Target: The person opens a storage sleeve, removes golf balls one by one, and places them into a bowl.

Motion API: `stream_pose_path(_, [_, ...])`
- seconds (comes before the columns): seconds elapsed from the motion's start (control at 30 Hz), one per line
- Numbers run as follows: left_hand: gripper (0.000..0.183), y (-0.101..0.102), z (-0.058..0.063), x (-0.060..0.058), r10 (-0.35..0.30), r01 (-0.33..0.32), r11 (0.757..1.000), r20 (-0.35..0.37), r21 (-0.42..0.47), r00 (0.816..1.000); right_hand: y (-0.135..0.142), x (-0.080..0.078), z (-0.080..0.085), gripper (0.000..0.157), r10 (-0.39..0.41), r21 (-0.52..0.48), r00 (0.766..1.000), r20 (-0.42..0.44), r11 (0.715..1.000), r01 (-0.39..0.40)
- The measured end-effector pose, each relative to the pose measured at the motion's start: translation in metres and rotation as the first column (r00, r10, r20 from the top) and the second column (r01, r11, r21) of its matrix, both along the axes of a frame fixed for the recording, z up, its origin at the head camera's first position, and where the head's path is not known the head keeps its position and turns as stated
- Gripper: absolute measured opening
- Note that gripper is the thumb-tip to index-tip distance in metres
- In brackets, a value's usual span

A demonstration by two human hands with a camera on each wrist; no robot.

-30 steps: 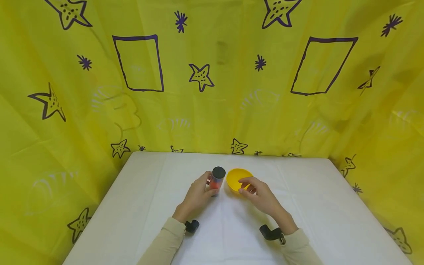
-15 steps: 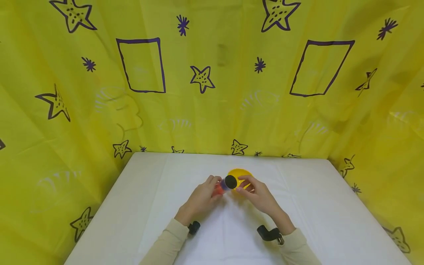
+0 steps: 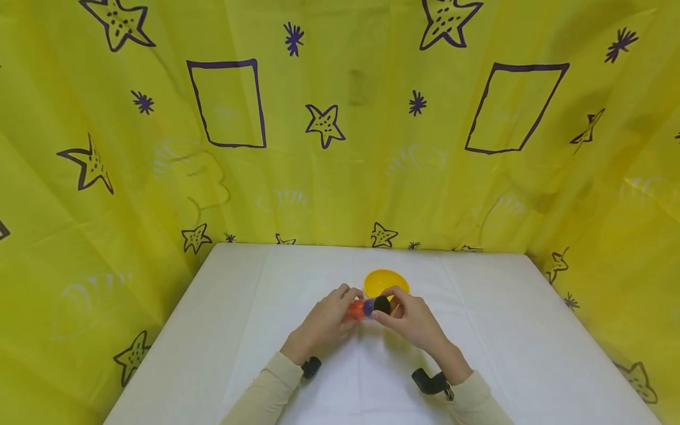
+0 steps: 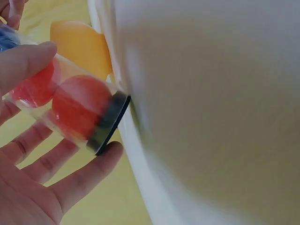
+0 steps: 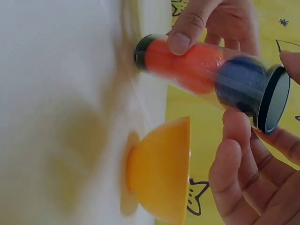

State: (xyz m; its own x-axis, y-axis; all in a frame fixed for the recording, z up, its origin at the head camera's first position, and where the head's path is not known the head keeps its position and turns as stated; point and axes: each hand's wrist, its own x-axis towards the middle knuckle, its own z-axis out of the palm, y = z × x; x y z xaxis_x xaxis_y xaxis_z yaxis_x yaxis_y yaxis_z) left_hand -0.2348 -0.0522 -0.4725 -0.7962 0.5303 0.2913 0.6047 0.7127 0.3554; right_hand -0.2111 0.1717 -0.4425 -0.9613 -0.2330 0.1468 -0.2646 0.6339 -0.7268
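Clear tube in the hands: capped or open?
Capped: the right wrist view shows a dark cap on each end of the clear tube, with two red balls and one blue ball inside.

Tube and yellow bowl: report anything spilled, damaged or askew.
Nothing stands out. The clear tube is tilted, but the left hand grips it, caps on, balls inside; the yellow bowl stands upright.

At left, the left hand point(image 4: 33, 190) holds a clear tube point(image 4: 56, 99) aslant, thumb point(image 4: 23, 64) across it, a fingertip point(image 4: 112, 149) at the black cap point(image 4: 110, 123). Two red balls point(image 4: 77, 103) and a blue object point(image 4: 6, 40) show inside. An orange-yellow bowl point(image 4: 82, 47) appears behind, upper left, part of the right hand point(image 4: 16, 10) in that corner; white cloth point(image 4: 215, 108) fills the right.
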Motion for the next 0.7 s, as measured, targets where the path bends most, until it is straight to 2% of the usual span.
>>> stream_pose_path(0.13, [0.050, 0.001, -0.003, -0.001, -0.007, 0.007, 0.999, -0.008, 0.031, 1.000, 0.002, 0.002, -0.002, 0.046, -0.018, 0.003, 1.000, 0.003, 1.000, 0.018])
stream_pose_path(0.3, [0.044, 0.003, -0.004, -0.002, 0.007, -0.006, 1.000, -0.030, 0.016, 1.000, 0.008, 0.002, -0.003, 0.047, -0.026, 0.002, 0.997, 0.071, 1.000, 0.026])
stream_pose_path(0.47, [0.044, 0.002, -0.002, 0.000, 0.047, -0.047, 0.999, -0.006, -0.028, 0.999, 0.012, 0.001, -0.004, 0.044, 0.023, -0.007, 0.991, 0.130, 1.000, -0.022])
stream_pose_path(0.57, [0.046, 0.000, 0.002, 0.001, 0.054, -0.053, 0.997, 0.011, -0.053, 0.999, 0.013, 0.001, -0.005, 0.042, 0.061, -0.011, 0.990, 0.125, 0.998, -0.060])
stream_pose_path(0.7, [0.044, -0.002, 0.005, -0.001, 0.024, -0.023, 0.996, 0.006, -0.084, 1.000, 0.013, 0.000, -0.007, 0.036, 0.110, 0.016, 0.992, 0.064, 0.994, -0.111])
